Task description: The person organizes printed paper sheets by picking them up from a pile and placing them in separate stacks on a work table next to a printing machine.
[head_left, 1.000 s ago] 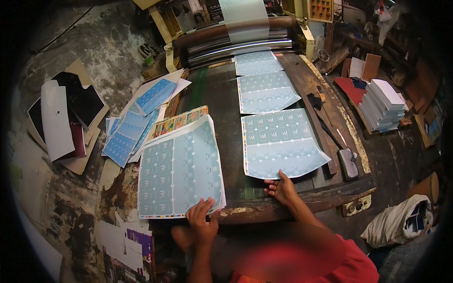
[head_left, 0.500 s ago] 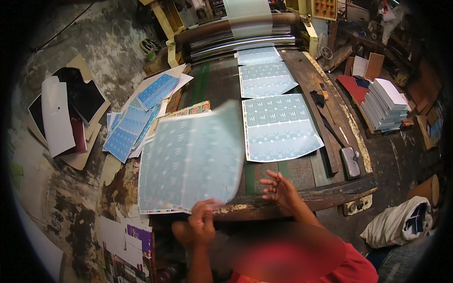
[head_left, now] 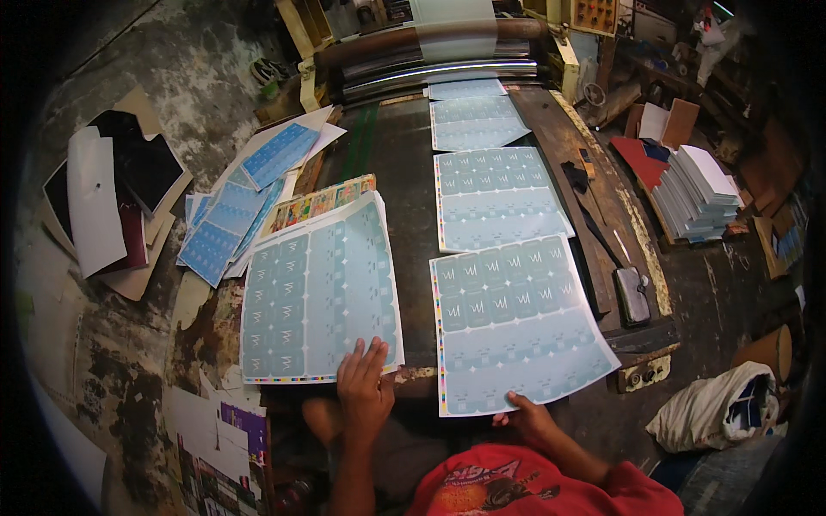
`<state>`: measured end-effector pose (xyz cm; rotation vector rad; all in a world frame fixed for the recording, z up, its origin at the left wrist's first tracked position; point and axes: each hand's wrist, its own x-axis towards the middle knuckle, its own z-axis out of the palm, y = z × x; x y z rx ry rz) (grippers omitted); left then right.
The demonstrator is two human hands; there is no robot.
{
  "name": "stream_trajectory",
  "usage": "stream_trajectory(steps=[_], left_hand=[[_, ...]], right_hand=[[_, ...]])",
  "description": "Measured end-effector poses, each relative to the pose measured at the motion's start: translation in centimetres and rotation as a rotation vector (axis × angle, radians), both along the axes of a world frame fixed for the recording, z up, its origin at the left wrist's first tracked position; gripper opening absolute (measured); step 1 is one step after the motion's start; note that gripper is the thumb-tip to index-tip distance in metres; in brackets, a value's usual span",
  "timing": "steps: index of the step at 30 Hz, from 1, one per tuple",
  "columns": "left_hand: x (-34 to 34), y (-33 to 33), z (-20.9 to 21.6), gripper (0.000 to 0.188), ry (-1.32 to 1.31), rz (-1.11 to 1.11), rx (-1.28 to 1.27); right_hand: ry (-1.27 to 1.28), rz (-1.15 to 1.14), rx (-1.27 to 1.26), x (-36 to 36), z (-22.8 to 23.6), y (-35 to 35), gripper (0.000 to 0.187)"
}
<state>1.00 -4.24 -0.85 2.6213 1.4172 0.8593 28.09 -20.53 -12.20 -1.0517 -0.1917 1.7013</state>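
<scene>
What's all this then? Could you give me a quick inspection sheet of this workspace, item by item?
Surface: dark, worn wooden table, running out from a roller machine.
Job's things: stack of pale blue printed sheets at the left; nearest sheet of a row lying down the table.
Clutter: loose blue sheets, dark and white card, stack of white sheets, white sack.
Hands: left hand flat on the stack's near edge; right hand pinching the nearest sheet's near edge.
Cables: nothing seen.
Surroundings: stained concrete floor, dim workshop.
</scene>
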Motion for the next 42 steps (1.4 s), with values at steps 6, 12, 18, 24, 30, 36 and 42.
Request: stream_trajectory(steps=[6, 12, 18, 24, 30, 36, 42], left_hand=[[0.6, -0.3, 0.7, 0.033, -0.164, 0.010, -0.037], [1.2, -0.3, 1.2, 0.021, -0.331, 0.084, -0.087], [2.0, 0.1, 0.1, 0.026, -0.466, 0.249, -0.141], [1.7, 1.1, 3.7, 0.041, -1.505, 0.446, -0.361], [1.9, -2.2, 3.5, 0.031, -0.516, -0.114, -0.374], [2.6, -3.2, 4.1, 0.038, -0.066, -0.465, -0.364], [0.8, 1.8, 4.5, 0.109, 0.115, -0.115, -0.198]], right_hand=[[0.090, -0.052, -0.025, -0.2, 0.2, 0.0, 0.048], [0.144, -0.092, -0.034, 1.7, -0.1, 4.5, 0.065], [0.134, -0.192, 0.099, 2.2, -0.7, 8.9, 0.061], [0.048, -0.363, 0.124, 1.5, -2.9, 11.8, 0.045], [0.134, -0.187, 0.217, 0.0, 3.1, 9.3, 0.059], [-0.013, -0.097, 0.219, 1.8, 5.2, 6.2, 0.055], [0.004, -0.112, 0.064, 2.7, -1.2, 1.8, 0.040]])
